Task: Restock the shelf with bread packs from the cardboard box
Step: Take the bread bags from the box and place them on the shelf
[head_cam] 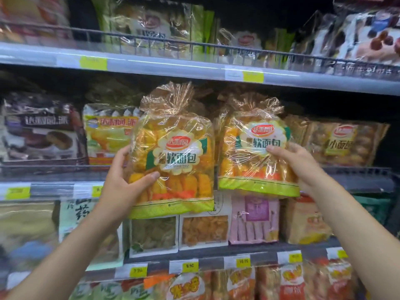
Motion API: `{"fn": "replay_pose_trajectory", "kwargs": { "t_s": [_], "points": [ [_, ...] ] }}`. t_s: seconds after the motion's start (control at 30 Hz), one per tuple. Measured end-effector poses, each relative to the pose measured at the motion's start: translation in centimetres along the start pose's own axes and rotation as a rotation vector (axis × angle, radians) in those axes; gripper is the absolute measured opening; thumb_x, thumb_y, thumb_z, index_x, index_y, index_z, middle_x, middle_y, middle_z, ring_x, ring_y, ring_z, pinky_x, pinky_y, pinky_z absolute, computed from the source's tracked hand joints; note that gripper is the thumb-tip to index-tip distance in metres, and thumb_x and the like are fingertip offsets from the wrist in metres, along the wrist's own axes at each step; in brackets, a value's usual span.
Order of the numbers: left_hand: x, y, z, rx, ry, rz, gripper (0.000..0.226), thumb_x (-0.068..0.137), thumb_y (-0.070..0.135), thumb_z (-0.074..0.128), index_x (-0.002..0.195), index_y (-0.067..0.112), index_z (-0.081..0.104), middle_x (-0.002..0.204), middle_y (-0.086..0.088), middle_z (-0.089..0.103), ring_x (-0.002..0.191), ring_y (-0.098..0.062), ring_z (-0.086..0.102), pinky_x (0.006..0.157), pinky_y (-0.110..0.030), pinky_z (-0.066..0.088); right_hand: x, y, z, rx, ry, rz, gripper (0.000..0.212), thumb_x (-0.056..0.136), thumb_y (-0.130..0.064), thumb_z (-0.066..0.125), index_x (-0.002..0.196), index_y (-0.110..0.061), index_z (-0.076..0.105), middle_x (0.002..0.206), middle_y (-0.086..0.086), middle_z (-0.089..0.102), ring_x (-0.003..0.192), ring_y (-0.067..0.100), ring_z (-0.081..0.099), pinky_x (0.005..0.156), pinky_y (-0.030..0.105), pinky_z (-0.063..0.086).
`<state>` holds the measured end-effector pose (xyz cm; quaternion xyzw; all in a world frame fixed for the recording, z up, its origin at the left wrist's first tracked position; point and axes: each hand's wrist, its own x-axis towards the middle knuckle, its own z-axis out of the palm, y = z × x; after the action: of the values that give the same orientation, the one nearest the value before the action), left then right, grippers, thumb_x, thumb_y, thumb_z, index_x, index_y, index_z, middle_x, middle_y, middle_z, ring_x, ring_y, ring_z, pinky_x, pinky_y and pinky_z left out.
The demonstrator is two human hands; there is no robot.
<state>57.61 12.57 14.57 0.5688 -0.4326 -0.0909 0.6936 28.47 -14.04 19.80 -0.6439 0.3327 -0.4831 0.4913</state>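
gripping one bread pack (pixel 173 156) each, hands (left (pixel 127 176), right (pixel 300 161)) raised at shelf (pixel 54 169)

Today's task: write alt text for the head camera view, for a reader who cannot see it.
A person's left hand grips one bread pack and the right hand grips a second bread pack, both held upright side by side before the middle shelf of a shop rack. Other packaged snacks and yellow price tags line the shelves around them.

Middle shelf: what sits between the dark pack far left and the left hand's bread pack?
Head view: one yellow pack, its right edge hidden behind that bread pack.
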Motion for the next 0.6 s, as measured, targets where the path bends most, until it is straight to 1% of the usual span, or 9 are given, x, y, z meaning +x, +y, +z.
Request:
{"fn": "replay_pose_trajectory", "kwargs": {
  "t_s": [0.07,0.1,0.2,0.33,0.37,0.43,0.5,0.53,0.6],
  "points": [
    [-0.1,-0.2,-0.5,0.001,0.006,-0.025,0.082,0.067,0.042,0.091,0.134,0.052,0.046,0.136,0.008,0.063,0.123,-0.019,0.063,0.093,-0.048,0.058,1.3,-0.9,0.4,0.020,-0.031,0.009,0.057,0.074,-0.033,0.086,0.124,-0.017,0.066,0.113,0.004,0.076,0.103,0.024,0.073,0.087,0.040,0.059],
    [-0.1,-0.2,-0.7,0.002,0.009,-0.026,0.082,0.066,0.044,0.092,0.133,0.054,0.046,0.136,0.007,0.063,0.123,-0.020,0.063,0.094,-0.051,0.057,2.1,-1.2,0.6,0.038,-0.034,0.011,0.059,0.074,-0.033,0.086,0.126,-0.015,0.065,0.114,0.006,0.076,0.100,0.022,0.073,0.082,0.038,0.061],
    [-0.3,-0.2,-1.2,-0.014,0.031,-0.036,0.080,0.067,0.036,0.087,0.135,0.049,0.047,0.131,0.007,0.066,0.122,-0.021,0.063,0.093,-0.052,0.058,3.8,-2.6,1.5,0.078,-0.040,0.018,0.062,0.068,-0.032,0.088,0.123,-0.012,0.066,0.110,0.010,0.077,0.091,0.022,0.076,0.080,0.040,0.062],
    [-0.3,-0.6,-2.1,-0.004,0.037,-0.042,0.081,0.068,0.035,0.092,0.135,0.046,0.047,0.128,0.007,0.067,0.116,-0.018,0.066,0.087,-0.047,0.060,5.8,-3.3,2.9,0.023,0.025,-0.007,0.047,0.075,-0.035,0.088,0.105,-0.016,0.057,0.102,0.000,0.071,0.087,0.015,0.071,0.072,0.031,0.057],
    [-0.3,-0.5,-2.1,0.009,0.042,-0.032,0.078,0.071,0.032,0.090,0.135,0.044,0.046,0.125,0.012,0.066,0.112,-0.009,0.067,0.085,-0.040,0.061,6.4,-3.2,3.2,0.008,0.017,-0.025,0.049,0.073,-0.036,0.089,0.106,-0.017,0.058,0.102,-0.001,0.072,0.088,0.014,0.071,0.075,0.033,0.058],
    [-0.5,0.1,-2.2,0.025,0.049,-0.015,0.074,0.077,0.025,0.083,0.136,0.043,0.042,0.119,0.023,0.059,0.104,0.005,0.065,0.082,-0.027,0.059,7.4,-2.7,3.7,-0.014,0.033,-0.048,0.068,0.068,-0.040,0.092,0.123,-0.020,0.058,0.115,0.000,0.072,0.103,0.019,0.070,0.094,0.043,0.057],
    [-0.5,0.1,-2.6,0.039,0.052,-0.021,0.079,0.072,0.032,0.080,0.140,0.043,0.040,0.130,0.016,0.058,0.116,-0.005,0.062,0.092,-0.036,0.056,8.2,-2.0,3.8,-0.063,0.074,-0.082,0.083,0.067,-0.044,0.091,0.136,-0.023,0.050,0.128,0.002,0.066,0.114,0.024,0.065,0.105,0.048,0.050],
    [-0.5,0.2,-2.8,0.049,0.046,-0.028,0.081,0.070,0.035,0.080,0.141,0.045,0.040,0.136,0.012,0.057,0.122,-0.013,0.060,0.097,-0.042,0.055,8.4,-1.7,3.9,-0.096,0.096,-0.089,0.088,0.067,-0.048,0.090,0.140,-0.023,0.047,0.133,0.003,0.063,0.118,0.025,0.063,0.107,0.049,0.048],
    [-0.5,0.0,-3.1,0.037,0.039,-0.033,0.079,0.069,0.039,0.081,0.137,0.050,0.042,0.137,0.011,0.057,0.124,-0.017,0.060,0.100,-0.049,0.053,8.2,-0.9,4.2,-0.150,0.123,-0.120,0.091,0.068,-0.052,0.088,0.142,-0.024,0.043,0.136,0.003,0.060,0.121,0.025,0.059,0.108,0.045,0.046]
  ]
}}
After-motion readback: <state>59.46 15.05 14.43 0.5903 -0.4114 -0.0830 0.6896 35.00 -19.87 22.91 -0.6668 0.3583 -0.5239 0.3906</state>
